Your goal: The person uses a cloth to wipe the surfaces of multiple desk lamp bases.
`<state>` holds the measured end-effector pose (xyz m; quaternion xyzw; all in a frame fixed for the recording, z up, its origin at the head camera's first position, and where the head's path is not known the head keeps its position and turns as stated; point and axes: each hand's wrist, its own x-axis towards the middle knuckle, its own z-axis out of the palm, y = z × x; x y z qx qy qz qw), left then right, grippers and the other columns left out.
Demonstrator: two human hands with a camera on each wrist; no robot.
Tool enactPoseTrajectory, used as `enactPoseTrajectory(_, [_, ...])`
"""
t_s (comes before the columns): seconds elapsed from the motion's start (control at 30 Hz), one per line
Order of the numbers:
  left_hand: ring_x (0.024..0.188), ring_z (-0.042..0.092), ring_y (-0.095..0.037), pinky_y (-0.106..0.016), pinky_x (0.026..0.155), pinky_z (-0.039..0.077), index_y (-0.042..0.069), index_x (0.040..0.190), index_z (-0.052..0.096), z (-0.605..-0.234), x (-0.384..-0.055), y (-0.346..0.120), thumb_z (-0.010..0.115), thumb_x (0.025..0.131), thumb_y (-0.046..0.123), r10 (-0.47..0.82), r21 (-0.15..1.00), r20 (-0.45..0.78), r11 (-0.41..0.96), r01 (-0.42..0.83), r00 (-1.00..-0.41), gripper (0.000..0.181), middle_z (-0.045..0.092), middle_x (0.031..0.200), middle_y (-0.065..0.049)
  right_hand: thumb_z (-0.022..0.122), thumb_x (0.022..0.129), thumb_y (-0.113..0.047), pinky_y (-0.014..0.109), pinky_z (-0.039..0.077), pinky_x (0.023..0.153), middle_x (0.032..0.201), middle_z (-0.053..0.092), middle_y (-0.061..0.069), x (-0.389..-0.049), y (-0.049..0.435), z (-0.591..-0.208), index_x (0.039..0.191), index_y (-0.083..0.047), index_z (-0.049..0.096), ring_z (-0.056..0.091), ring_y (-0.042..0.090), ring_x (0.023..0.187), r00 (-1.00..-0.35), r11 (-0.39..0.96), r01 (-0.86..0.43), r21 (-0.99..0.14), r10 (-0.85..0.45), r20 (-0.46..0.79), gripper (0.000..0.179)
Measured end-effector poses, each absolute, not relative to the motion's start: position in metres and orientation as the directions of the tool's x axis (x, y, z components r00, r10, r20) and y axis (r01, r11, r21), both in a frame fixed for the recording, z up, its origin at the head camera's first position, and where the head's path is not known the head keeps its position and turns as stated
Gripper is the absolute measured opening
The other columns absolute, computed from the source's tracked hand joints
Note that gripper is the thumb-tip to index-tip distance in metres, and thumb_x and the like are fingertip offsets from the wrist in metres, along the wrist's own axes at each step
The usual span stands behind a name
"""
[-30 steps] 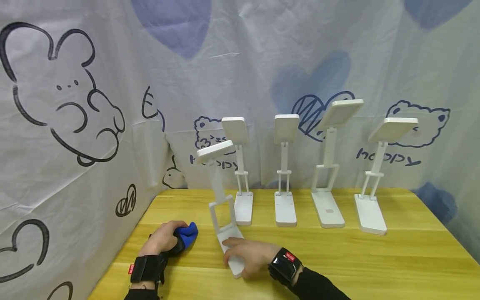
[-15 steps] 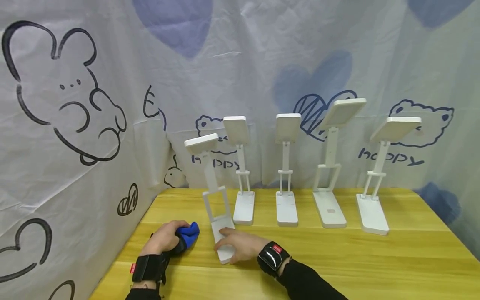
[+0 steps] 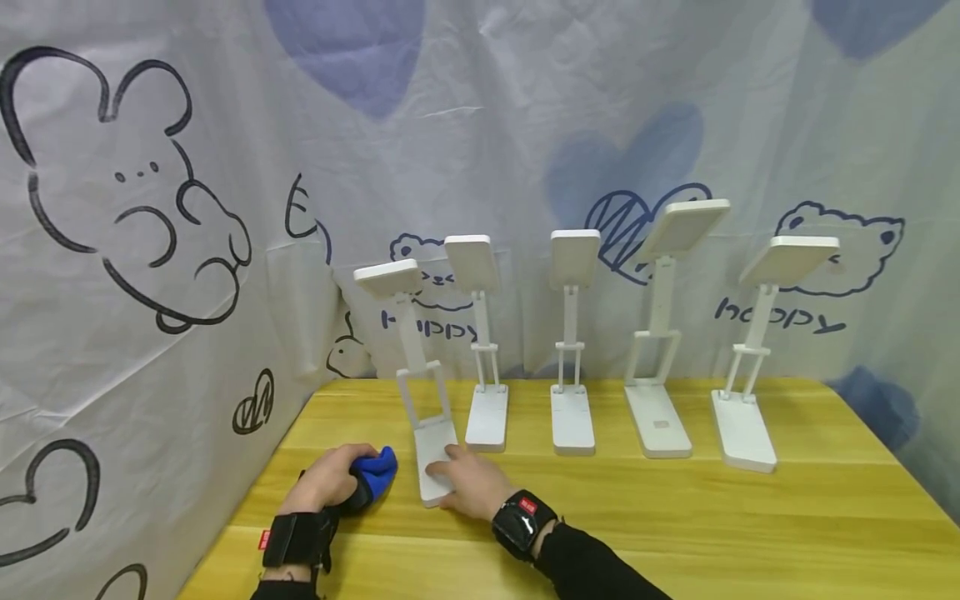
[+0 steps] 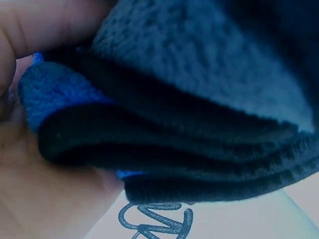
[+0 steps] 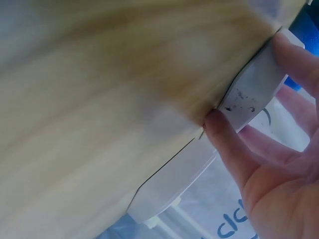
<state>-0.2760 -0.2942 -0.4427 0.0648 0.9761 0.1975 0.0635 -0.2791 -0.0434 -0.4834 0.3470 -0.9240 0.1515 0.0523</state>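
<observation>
Over the table (image 3: 645, 533), the leftmost lamp (image 3: 410, 337) had shifted leftward and back, beside the next lamp (image 3: 487, 421). Its base (image 3: 432, 442), pinched by the right hand (image 3: 476, 485), seemed best kept level; the left hand (image 3: 326, 479), apart, clutched a blue cloth (image 3: 377, 472).

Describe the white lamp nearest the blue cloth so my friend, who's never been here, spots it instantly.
Along the back of the yellow table stands a row of four white lamps. Just left of them, beside the blue cloth, is your lamp. It is nearer the viewer than those four, and it alone has the right grip on its base.
</observation>
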Motion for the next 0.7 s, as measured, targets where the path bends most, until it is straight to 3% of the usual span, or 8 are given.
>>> enactPoseTrajectory(0.17, [0.116,0.059,-0.036,-0.057,0.101,0.044,0.012,0.118,0.069,-0.443,-0.276,-0.295,0.049,0.073,-0.017,0.148,0.395,-0.102,0.914,0.097,-0.984,0.057,0.066,0.122,-0.014,0.083,0.077,-0.034,0.029,0.055,0.078,0.118,0.063,0.008,-0.284,-0.051,-0.486,0.121,-0.022,0.069,0.064,0.019,0.097,-0.755,0.737,-0.652,-0.177,-0.611,0.237,0.048])
enactPoseTrajectory(0.37, [0.113,0.061,-0.033,-0.056,0.101,0.044,0.012,0.118,0.069,-0.446,-0.276,-0.294,0.05,0.074,-0.016,0.142,0.393,-0.108,0.915,0.09,-0.984,0.056,0.066,0.121,-0.013,0.086,0.074,-0.034,0.03,0.055,0.077,0.112,0.066,0.006,-0.293,-0.06,-0.486,0.126,-0.015,0.065,0.066,0.021,0.093,-0.778,0.765,-0.62,-0.176,-0.571,0.261,0.059])
enactPoseTrajectory(0.5, [0.113,0.06,-0.033,-0.056,0.102,0.044,0.011,0.119,0.068,-0.445,-0.276,-0.292,0.049,0.074,-0.016,0.139,0.398,-0.108,0.913,0.085,-0.984,0.056,0.066,0.121,-0.013,0.085,0.076,-0.024,0.032,0.055,0.084,0.119,0.065,0.008,-0.3,-0.064,-0.486,0.131,-0.014,0.061,0.067,0.023,0.1,-0.796,0.78,-0.6,-0.175,-0.563,0.222,0.061])
enactPoseTrajectory(0.7, [0.111,0.061,-0.032,-0.056,0.1,0.045,0.01,0.119,0.068,-0.445,-0.275,-0.292,0.05,0.074,-0.016,0.141,0.393,-0.1,0.915,0.091,-0.985,0.055,0.066,0.121,-0.015,0.069,0.082,0.001,0.034,0.053,0.095,0.132,0.062,0.01,-0.305,-0.064,-0.474,0.139,-0.02,0.055,0.064,0.026,0.113,-0.794,0.759,-0.605,-0.241,-0.595,0.122,0.062])
